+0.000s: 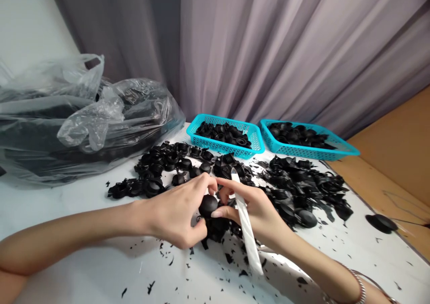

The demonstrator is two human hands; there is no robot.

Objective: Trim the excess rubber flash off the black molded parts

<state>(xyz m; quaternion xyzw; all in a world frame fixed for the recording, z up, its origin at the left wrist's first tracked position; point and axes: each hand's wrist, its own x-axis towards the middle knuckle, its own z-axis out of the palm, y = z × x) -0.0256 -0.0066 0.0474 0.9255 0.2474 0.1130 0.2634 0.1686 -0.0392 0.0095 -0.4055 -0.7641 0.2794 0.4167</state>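
A round, domed black rubber-like part (pixel 208 205) sits between my two hands, above a heap of similar pieces. The curled fingers and thumb of my left hand (pixel 179 212) close around its left side. On the other side, my right hand (pixel 257 207) pinches in, its thumb tip against the part. A slim craft knife with a white-wrapped handle (pixel 247 232) lies across the fingers of that hand, its short metal tip pointing away from me. Loose black ribbed parts (pixel 218 230) lie just beneath, partly hidden by my hands.
Piles of black ribbed parts (pixel 302 183) spread over the white table (pixel 110 259), with black scraps scattered in front. Two blue baskets (pixel 228 149) (pixel 312 151) hold more parts at the back. A bulky clear plastic bag (pixel 83 129) stands left. One dark disc (pixel 381 223) lies near the right edge.
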